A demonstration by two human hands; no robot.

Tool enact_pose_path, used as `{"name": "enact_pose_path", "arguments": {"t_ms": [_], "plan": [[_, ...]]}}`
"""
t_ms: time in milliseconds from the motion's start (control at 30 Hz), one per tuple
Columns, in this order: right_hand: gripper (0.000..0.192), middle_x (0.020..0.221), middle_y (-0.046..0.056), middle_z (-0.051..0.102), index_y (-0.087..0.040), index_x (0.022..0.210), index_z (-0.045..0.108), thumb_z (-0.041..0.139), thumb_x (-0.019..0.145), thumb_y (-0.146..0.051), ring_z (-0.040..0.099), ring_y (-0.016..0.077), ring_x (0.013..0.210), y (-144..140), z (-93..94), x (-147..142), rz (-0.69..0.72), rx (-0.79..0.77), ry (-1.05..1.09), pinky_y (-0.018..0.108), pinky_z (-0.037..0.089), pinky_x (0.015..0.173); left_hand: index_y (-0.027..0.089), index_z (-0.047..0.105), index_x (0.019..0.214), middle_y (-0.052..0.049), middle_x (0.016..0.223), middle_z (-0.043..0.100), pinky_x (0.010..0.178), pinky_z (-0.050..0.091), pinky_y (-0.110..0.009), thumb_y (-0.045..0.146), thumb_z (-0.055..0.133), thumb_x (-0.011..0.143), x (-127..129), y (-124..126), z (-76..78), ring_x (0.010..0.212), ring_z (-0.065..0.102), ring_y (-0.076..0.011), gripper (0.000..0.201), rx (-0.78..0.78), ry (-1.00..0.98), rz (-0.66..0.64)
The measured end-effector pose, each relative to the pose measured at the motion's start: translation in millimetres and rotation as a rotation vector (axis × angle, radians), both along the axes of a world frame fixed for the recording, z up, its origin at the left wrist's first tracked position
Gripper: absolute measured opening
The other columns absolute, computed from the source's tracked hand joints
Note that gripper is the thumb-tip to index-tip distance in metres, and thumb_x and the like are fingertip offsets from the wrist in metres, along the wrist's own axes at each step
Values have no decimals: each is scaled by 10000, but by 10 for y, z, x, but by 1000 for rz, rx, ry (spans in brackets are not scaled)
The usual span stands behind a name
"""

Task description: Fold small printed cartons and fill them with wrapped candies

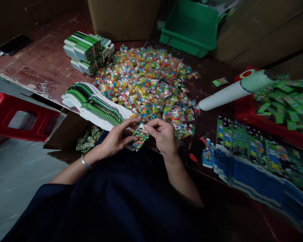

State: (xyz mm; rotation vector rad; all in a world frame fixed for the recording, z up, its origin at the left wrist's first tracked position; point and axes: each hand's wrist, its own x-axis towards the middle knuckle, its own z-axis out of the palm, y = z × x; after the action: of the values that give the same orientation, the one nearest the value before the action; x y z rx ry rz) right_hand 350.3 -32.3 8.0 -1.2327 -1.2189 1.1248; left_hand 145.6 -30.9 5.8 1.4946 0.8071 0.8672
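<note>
Between my two hands is a small green printed candy box (140,137), held just over the table's near edge. My left hand (118,136) grips its left side between thumb and fingers. At the upper right end, the thumb and fingertips of my right hand (162,134) pinch the box; the exact spot under them is hidden. Just beyond lies a big heap of clear bags of colourful candies (146,80). A fanned row of flat green-and-white cartons (98,107) lies beside my left hand.
Banded carton stacks (83,50) stand at the back left, a green bin (189,30) at the back. An open cardboard box (65,134) holds small boxes at lower left. To the right are a red tray (247,111) of green boxes, a white cylinder (224,95) and printed pouches (255,148).
</note>
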Motion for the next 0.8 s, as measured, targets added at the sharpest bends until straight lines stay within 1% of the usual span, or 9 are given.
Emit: {"name": "enact_pose_path", "arguments": {"t_ms": [133,233,367,433,500,600,667,733,800], "plan": [[276,761,0,692,-222,727,661,742,924,-398,645,152,710,-45,17,-12,8,185,-149,297,552,676,198,655,1375,-140,1266,696,826,654,-330,223,723,927,-4,7,34,956,718,-207,454,-23,-24,2],[272,1033,60,740,-242,924,698,697,958,-511,722,206,939,-128,-23,2,85,281,-231,347,611,791,176,694,1284,-124,1212,711,773,636,-285,238,738,914,-9,18,27,888,706,-175,378,-97,-83,23],[739,1333,123,688,-281,1327,621,901,722,-599,650,321,1289,-222,-106,71,251,423,-386,498,592,1047,167,701,1128,-77,1119,680,726,601,-235,255,802,856,-28,25,3,821,675,-133,303,-180,-129,67],[831,1375,131,672,-286,1402,583,921,702,-580,630,333,1325,-230,-139,123,304,443,-437,492,611,1025,170,679,1088,-56,1079,662,692,586,-222,266,845,816,-57,39,-5,789,664,-120,332,-223,-132,75],[703,1377,125,675,-289,1408,585,852,811,-544,681,298,1240,-188,-176,177,251,385,-437,412,662,865,173,645,1034,-25,986,651,661,576,-211,255,899,753,-115,80,-10,756,655,-113,387,-262,-141,92],[388,1236,97,738,-276,1316,650,725,953,-391,740,230,999,-27,-246,223,24,296,-525,338,648,693,184,580,902,22,819,622,627,569,-194,212,963,651,-267,201,-13,718,644,-110,459,-260,-154,208],[262,1180,90,760,-257,1231,701,675,970,-258,730,242,1012,123,-300,196,16,325,-668,383,654,775,200,567,901,28,789,626,568,553,-183,215,960,650,-388,296,-4,696,647,-112,467,-240,-176,344],[325,1247,95,758,-252,1247,706,617,959,-132,697,273,1132,278,-357,121,130,401,-799,456,627,939,216,585,993,27,810,645,515,542,-189,230,932,677,-497,373,17,661,649,-114,470,-257,-227,468],[450,1324,78,743,-273,1307,687,576,935,-46,670,277,1173,419,-420,25,228,443,-893,469,599,996,229,594,1110,23,844,664,529,571,-215,223,892,698,-572,415,44,649,654,-118,509,-307,-290,527]]}}
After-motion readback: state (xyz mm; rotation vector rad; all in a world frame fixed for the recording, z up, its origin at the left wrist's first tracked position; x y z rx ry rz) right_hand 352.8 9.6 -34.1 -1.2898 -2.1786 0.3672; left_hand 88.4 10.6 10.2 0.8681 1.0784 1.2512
